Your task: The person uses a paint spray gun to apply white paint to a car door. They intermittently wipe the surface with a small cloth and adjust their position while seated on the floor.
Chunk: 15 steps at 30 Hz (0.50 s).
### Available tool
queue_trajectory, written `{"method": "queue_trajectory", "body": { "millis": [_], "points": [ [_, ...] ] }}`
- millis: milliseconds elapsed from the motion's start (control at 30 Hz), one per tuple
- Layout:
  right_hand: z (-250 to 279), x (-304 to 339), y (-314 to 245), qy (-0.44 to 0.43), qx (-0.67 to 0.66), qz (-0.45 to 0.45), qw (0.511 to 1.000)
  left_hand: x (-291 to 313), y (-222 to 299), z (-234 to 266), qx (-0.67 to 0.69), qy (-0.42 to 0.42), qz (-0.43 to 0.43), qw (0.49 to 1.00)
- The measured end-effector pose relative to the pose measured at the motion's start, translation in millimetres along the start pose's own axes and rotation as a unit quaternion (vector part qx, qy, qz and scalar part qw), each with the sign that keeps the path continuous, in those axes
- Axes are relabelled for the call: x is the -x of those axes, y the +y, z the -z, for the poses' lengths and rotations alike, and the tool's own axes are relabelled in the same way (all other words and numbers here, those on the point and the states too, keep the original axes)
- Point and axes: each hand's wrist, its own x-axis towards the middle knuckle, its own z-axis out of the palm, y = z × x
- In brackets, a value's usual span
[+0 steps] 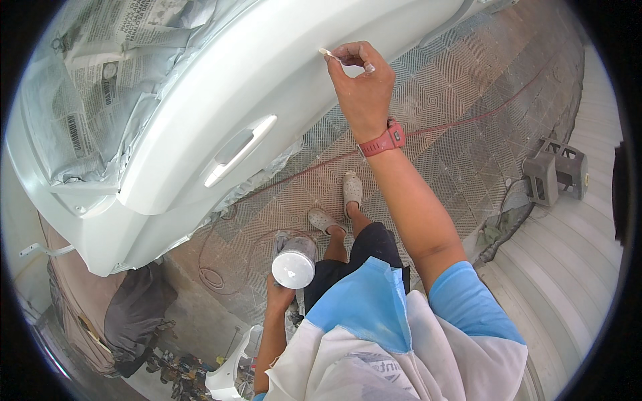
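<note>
My right hand [366,83], a red watch on its wrist, is raised beside a glossy white car door [221,113]. Thumb and forefinger pinch a small whitish scrap [326,53], close to the door's surface; whether it touches I cannot tell. White smears mark the fingers. Low at my left side, my left hand [279,294] is closed around a spray gun, mostly hidden under its round silver cup [294,264]. The door has a white pull handle [241,150], and crumpled newspaper [100,87] masks its window.
A thin red hose [468,120] runs across the patterned tile floor [455,87] and coils near my feet. Grey plastic step stools [555,170] stand by a ribbed pale metal wall [562,254] at right. Dark cloth [140,307] and a pile of small items [184,374] lie lower left.
</note>
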Motion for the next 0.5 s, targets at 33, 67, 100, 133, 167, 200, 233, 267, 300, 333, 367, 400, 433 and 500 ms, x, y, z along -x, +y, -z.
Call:
{"method": "queue_trajectory", "body": {
  "millis": [33, 67, 100, 133, 167, 200, 233, 267, 300, 333, 367, 400, 433, 500],
  "points": [
    [-0.5, 0.1, -0.1, 0.000, -0.004, -0.003, 1.000, -0.1, 3.9, -0.6, 0.004, 0.000, 0.001, 1.000],
    [-0.6, 0.0, -0.1, 0.000, -0.008, -0.004, 1.000, 0.4, 8.1, -1.3, -0.011, 0.006, -0.003, 1.000],
    [-0.7, -0.1, -0.1, -0.001, -0.005, -0.005, 1.000, 1.2, 12.1, -1.9, -0.025, 0.012, -0.007, 1.000],
    [-0.8, -0.2, 0.0, -0.002, -0.003, -0.004, 1.000, 1.4, 15.6, -2.3, -0.041, 0.018, -0.035, 0.998],
    [-0.9, -0.3, 0.0, -0.003, 0.000, -0.003, 1.000, 1.4, 18.3, -2.4, -0.043, 0.015, -0.012, 0.999],
    [-0.9, -0.3, 0.0, -0.004, 0.001, -0.003, 1.000, 1.2, 20.0, -2.6, -0.048, 0.012, -0.012, 0.999],
    [-0.9, -0.3, 0.0, -0.004, 0.002, -0.004, 1.000, 0.7, 20.7, -2.5, -0.054, 0.012, -0.027, 0.998],
    [-1.0, -0.6, 0.0, -0.004, 0.005, -0.005, 1.000, 0.4, 20.5, -2.8, -0.046, 0.012, -0.015, 0.999],
    [-1.2, -0.7, 0.1, -0.004, 0.002, -0.004, 1.000, 0.0, 19.6, -3.1, -0.040, 0.015, -0.017, 0.999],
    [-1.5, -0.9, 0.2, -0.003, 0.001, -0.004, 1.000, -0.6, 18.5, -3.2, -0.034, 0.018, -0.019, 0.999],
    [-1.8, -1.1, 0.2, -0.003, 0.000, -0.004, 1.000, -1.0, 17.2, -3.3, -0.029, 0.013, -0.014, 0.999],
    [-1.9, -1.1, 0.3, -0.004, 0.000, -0.006, 1.000, -1.4, 16.2, -3.1, -0.025, 0.008, -0.008, 1.000],
    [-2.0, -1.1, 0.3, -0.005, 0.000, -0.008, 1.000, -1.6, 15.6, -2.9, -0.020, 0.003, -0.002, 1.000],
    [-2.1, -1.1, 0.1, -0.005, 0.001, -0.008, 1.000, -0.8, 15.2, -3.0, -0.030, 0.009, -0.008, 0.999]
  ]
}}
